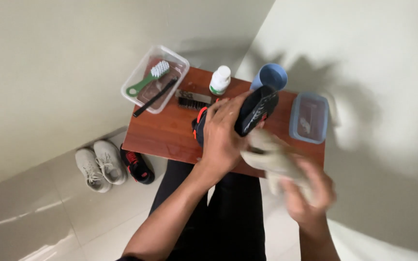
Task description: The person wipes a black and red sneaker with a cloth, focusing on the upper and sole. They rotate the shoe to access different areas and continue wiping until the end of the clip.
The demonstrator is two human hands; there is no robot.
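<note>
Right hand [310, 193], nearest the lens and blurred by motion, is closed around a pale cloth [272, 157]; the cloth's upper end touches the black shoe [255, 111]. Left hand [223, 133] grips that shoe from its left side, fingers wrapped over the upper, holding it tilted above the table [163, 135] with the dark patterned sole facing right. Orange trim shows at the shoe's heel, just beside the left thumb.

Table is small, reddish-brown wood, set in a corner between two pale walls. On it, far left: a clear plastic tub [155, 79] overhanging the edge, holding a green-handled brush [147, 79] and a thin black stick-like tool. Near it, a dark bristle brush [193, 100] lies flat. A white bottle [220, 80] stands upright behind the shoe; a blue cup [271, 76] beside it. Far right: a blue-rimmed tub [309, 118].

Floor, left of table: a pair of grey sneakers [100, 165], and a second black shoe [137, 166] with red laces touching them.
</note>
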